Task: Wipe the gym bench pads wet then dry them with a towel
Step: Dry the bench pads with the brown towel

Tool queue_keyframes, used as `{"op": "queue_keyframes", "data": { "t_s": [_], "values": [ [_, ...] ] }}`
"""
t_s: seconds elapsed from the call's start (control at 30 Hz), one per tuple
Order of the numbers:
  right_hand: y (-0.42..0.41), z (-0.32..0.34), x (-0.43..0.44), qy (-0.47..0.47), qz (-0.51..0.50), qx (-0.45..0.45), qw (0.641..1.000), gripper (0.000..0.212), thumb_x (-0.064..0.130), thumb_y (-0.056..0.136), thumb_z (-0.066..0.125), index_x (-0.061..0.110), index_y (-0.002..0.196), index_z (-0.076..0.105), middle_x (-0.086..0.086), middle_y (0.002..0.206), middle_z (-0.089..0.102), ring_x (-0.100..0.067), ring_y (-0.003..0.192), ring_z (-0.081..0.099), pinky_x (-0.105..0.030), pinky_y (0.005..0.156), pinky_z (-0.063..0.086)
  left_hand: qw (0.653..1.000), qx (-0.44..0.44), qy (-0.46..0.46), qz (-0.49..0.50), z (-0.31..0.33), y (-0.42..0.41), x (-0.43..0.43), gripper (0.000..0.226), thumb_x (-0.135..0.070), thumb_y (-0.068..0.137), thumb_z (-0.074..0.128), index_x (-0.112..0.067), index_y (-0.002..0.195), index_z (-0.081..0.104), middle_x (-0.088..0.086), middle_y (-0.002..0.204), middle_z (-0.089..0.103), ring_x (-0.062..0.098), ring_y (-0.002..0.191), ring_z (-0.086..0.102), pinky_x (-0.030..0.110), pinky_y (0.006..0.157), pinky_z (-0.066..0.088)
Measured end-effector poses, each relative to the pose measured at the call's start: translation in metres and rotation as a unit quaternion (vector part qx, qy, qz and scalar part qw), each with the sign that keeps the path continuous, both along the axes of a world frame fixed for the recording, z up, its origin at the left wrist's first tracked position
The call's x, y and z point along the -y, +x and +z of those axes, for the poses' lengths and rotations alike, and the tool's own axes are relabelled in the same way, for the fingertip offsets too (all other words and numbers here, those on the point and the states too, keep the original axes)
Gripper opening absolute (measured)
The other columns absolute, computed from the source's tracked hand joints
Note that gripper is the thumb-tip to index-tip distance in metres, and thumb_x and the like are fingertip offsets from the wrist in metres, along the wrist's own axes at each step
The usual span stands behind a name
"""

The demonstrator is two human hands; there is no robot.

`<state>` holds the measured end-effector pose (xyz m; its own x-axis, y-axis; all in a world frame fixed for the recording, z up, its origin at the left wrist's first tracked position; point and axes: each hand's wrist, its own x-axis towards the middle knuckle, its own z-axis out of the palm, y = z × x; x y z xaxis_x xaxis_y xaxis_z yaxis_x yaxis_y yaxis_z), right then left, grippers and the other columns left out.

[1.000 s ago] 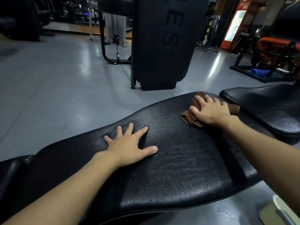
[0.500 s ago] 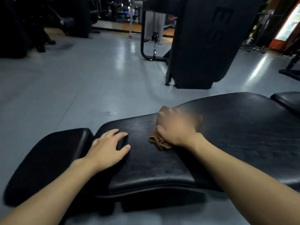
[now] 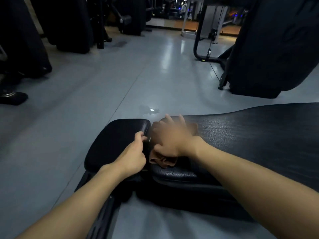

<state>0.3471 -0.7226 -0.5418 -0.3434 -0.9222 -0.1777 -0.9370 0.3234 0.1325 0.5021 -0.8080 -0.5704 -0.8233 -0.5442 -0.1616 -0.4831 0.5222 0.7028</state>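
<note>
Head view: left hand (image 3: 133, 156) clasps rounded seat pad (image 3: 112, 144); right hand (image 3: 170, 138) flat on crumpled brown cloth (image 3: 164, 160).

Brown cloth (image 3: 163, 160) on bench pad (image 3: 250, 133)

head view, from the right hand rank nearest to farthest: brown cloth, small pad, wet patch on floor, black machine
1. brown cloth, under the right hand.
2. small pad, just left of it.
3. wet patch, on the floor ahead.
4. black machine, far back right.
</note>
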Motion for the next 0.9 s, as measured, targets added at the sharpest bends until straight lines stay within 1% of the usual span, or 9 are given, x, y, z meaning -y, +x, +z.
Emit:
{"op": "queue_keyframes", "data": {
  "t_s": [0.07,0.13,0.2,0.33,0.43,0.5,0.57,0.63,0.9],
  "values": [
    [0.006,-0.001,0.003,-0.004,-0.020,0.021,1.000,0.075,0.068,0.090,0.030,0.035,0.155,0.014,-0.008,0.167,0.002,-0.033,0.152,-0.009,-0.072,0.112,-0.003,1.000,-0.005,0.000,0.002,-0.002,0.006,0.001,0.080,0.009,0.084,0.035,-0.021,0.152,0.008,-0.003,0.159,0.027,0.016,0.144,0.029,0.030,0.116,0.027],
    [0.010,-0.005,-0.004,-0.007,-0.013,0.029,0.999,0.072,0.066,0.091,0.029,0.039,0.155,0.011,-0.006,0.167,0.005,-0.034,0.152,-0.005,-0.072,0.112,0.002,1.000,-0.012,0.009,0.004,-0.001,0.009,0.001,0.080,0.009,0.086,0.035,-0.024,0.154,0.007,-0.004,0.158,0.027,0.015,0.144,0.028,0.027,0.115,0.025],
    [0.008,-0.005,-0.018,-0.016,0.003,0.031,0.999,0.064,0.058,0.094,0.030,0.042,0.154,0.015,-0.002,0.167,0.010,-0.032,0.153,-0.001,-0.071,0.113,0.003,1.000,-0.024,0.008,0.006,0.000,0.007,0.001,0.074,0.005,0.090,0.036,-0.026,0.154,0.011,-0.002,0.157,0.029,0.013,0.143,0.029,0.026,0.114,0.025],
    [-0.005,0.002,-0.052,-0.043,-0.003,0.033,0.999,0.058,0.051,0.094,0.034,0.047,0.150,0.023,0.004,0.165,0.018,-0.033,0.152,0.007,-0.070,0.113,0.005,0.998,-0.040,-0.037,-0.017,0.005,-0.007,-0.007,0.056,-0.008,0.097,0.039,-0.025,0.149,0.029,-0.005,0.155,0.031,0.010,0.140,0.032,0.025,0.112,0.027],
    [-0.022,0.008,-0.085,-0.070,-0.031,0.027,0.997,0.057,0.049,0.093,0.037,0.047,0.149,0.028,0.006,0.164,0.022,-0.032,0.152,0.011,-0.068,0.114,0.007,0.995,-0.031,-0.076,-0.055,0.013,-0.028,-0.020,0.046,-0.019,0.097,0.045,-0.029,0.142,0.042,-0.009,0.148,0.039,0.012,0.138,0.036,0.036,0.114,0.031],
    [-0.038,0.015,-0.106,-0.080,-0.054,0.018,0.995,0.057,0.049,0.093,0.038,0.046,0.149,0.029,0.006,0.164,0.023,-0.031,0.152,0.011,-0.067,0.115,0.007,0.989,0.015,-0.117,-0.091,0.020,-0.044,-0.031,0.042,-0.039,0.094,0.052,-0.039,0.135,0.047,-0.010,0.146,0.039,0.016,0.138,0.035,0.048,0.111,0.033],
    [-0.055,0.021,-0.128,-0.087,-0.078,0.010,0.993,0.057,0.050,0.093,0.038,0.046,0.149,0.028,0.007,0.164,0.022,-0.031,0.152,0.011,-0.066,0.116,0.007,0.983,0.066,-0.131,-0.112,0.028,-0.057,-0.042,0.051,-0.060,0.087,0.054,-0.047,0.135,0.044,-0.008,0.151,0.032,0.020,0.142,0.027,0.056,0.110,0.031],
    [-0.071,0.026,-0.148,-0.090,-0.105,0.005,0.990,0.057,0.050,0.092,0.037,0.047,0.149,0.027,0.008,0.164,0.022,-0.031,0.152,0.011,-0.065,0.116,0.007,0.978,0.084,-0.139,-0.132,0.034,-0.071,-0.055,0.060,-0.069,0.084,0.054,-0.050,0.139,0.038,-0.005,0.156,0.024,0.023,0.147,0.019,0.060,0.111,0.025],
    [-0.143,0.052,-0.250,-0.103,-0.231,-0.015,0.967,0.057,0.050,0.093,0.038,0.046,0.149,0.027,0.010,0.164,0.020,-0.030,0.152,0.011,-0.065,0.116,0.008,0.959,0.056,-0.166,-0.221,0.055,-0.138,-0.129,0.069,-0.073,0.083,0.051,-0.047,0.145,0.033,-0.003,0.162,0.016,0.024,0.151,0.004,0.064,0.115,0.012]
  ]
}}
